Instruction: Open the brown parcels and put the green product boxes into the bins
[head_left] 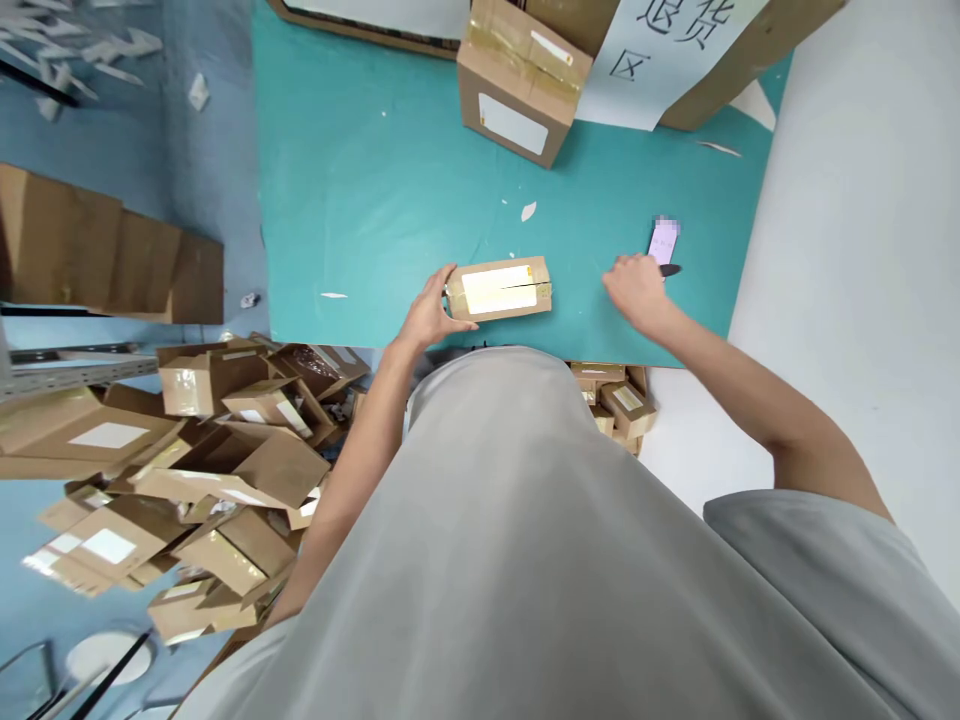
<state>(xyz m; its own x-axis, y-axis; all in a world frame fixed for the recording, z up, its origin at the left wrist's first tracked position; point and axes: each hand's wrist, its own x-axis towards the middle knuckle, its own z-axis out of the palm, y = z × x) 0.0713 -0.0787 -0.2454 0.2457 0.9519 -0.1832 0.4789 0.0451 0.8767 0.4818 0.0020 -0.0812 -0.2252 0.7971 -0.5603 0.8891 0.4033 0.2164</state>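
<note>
A small cardboard box [498,309] lies near the front edge of the teal table. My left hand [435,312] grips its left end, thumb on the near side and fingers on the far side. A white label [501,289] covers much of the box top, and a thin dark slit runs lengthwise across it. Right of the box and apart from it, my right hand [636,290] is closed in a fist. The dark end of a black-handled cutter [670,269] sticks out behind the fist; its blade is hidden. Just beyond lies a phone [663,240] with a lit screen.
A taped carton [517,90] stands at the back of the teal table [337,180], beside a sheet [645,60] with handwritten characters. Paper scraps [529,211] dot the table. Opened boxes [232,460] pile up on the floor at left. A white wall [847,250] bounds the right side.
</note>
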